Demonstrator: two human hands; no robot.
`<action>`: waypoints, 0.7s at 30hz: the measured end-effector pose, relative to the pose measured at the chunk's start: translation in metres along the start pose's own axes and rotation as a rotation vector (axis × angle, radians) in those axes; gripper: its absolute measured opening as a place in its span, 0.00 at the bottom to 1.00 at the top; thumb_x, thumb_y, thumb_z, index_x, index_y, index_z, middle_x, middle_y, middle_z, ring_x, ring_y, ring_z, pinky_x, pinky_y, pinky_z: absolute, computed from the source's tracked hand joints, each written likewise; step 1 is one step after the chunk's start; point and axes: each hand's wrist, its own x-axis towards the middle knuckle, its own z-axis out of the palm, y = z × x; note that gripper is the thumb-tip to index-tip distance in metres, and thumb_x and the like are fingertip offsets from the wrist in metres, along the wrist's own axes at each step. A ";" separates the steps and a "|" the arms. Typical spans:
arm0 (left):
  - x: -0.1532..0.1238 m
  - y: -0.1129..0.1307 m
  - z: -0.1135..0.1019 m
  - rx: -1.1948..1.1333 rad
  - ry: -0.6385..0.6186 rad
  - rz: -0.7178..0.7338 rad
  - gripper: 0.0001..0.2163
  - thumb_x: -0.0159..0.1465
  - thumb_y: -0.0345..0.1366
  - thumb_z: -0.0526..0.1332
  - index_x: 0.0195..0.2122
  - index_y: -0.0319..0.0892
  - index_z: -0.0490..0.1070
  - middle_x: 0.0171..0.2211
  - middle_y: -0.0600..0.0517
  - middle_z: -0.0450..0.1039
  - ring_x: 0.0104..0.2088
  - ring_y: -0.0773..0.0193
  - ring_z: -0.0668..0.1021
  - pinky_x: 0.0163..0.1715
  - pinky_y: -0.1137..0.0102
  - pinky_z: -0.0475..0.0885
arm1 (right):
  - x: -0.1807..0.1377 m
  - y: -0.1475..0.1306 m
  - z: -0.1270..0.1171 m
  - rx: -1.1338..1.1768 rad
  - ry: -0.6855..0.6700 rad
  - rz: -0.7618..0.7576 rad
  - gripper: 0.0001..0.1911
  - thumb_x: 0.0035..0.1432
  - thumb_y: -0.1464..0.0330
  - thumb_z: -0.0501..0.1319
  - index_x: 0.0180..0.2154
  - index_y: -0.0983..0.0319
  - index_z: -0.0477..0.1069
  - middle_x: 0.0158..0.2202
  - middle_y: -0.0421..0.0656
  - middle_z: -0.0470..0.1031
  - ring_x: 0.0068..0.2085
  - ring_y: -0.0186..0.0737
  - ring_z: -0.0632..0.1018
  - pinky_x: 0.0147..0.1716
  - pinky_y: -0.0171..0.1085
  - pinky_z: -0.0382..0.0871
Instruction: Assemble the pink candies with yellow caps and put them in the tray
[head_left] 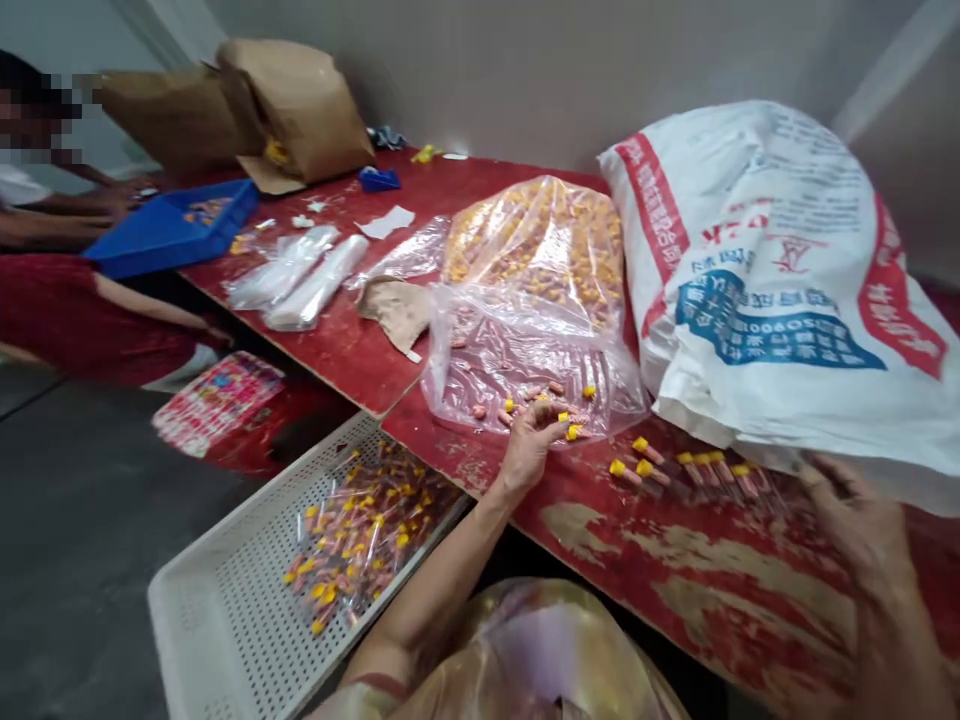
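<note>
My left hand [529, 440] reaches to the mouth of a clear plastic bag [525, 345] and its fingers close on a small pink piece with a yellow cap [568, 428]. Several more such pieces lie loose inside that bag. A row of the same capped pieces [690, 468] lies on the worn red table [660, 570], to the right of that hand. My right hand [851, 515] hovers blurred at the row's right end, fingers curled; what it holds, if anything, I cannot tell. A second clear bag full of yellow pieces [540, 240] lies behind.
A large white woven sack [772, 290] lies at the right. A white perforated crate [247, 590] with packed pieces sits below the table edge. Far left, another person's arms [52, 215] rest by a blue tray [169, 230]. Brown cartons [247, 105] and clear bags [300, 275] lie behind.
</note>
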 end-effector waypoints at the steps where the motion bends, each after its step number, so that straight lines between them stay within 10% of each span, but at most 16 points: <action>1: -0.007 -0.006 0.005 0.005 -0.039 -0.030 0.11 0.46 0.33 0.70 0.32 0.40 0.75 0.31 0.54 0.72 0.31 0.70 0.72 0.31 0.76 0.66 | -0.016 -0.005 0.004 0.077 -0.059 -0.001 0.20 0.57 0.54 0.59 0.41 0.62 0.75 0.37 0.52 0.75 0.35 0.43 0.75 0.34 0.41 0.68; 8: -0.045 -0.031 0.044 0.024 -0.188 -0.144 0.12 0.49 0.34 0.71 0.34 0.39 0.74 0.32 0.54 0.73 0.34 0.69 0.74 0.39 0.73 0.68 | -0.078 -0.069 0.057 0.394 -0.320 -0.341 0.14 0.61 0.62 0.58 0.46 0.59 0.73 0.44 0.44 0.73 0.46 0.40 0.73 0.47 0.40 0.67; 21: -0.071 -0.046 0.047 0.358 -0.184 0.053 0.13 0.63 0.39 0.58 0.46 0.41 0.76 0.41 0.47 0.74 0.42 0.62 0.75 0.45 0.68 0.69 | -0.096 -0.082 0.091 0.389 -0.238 -0.394 0.12 0.62 0.66 0.56 0.46 0.61 0.69 0.44 0.47 0.69 0.46 0.40 0.72 0.46 0.39 0.68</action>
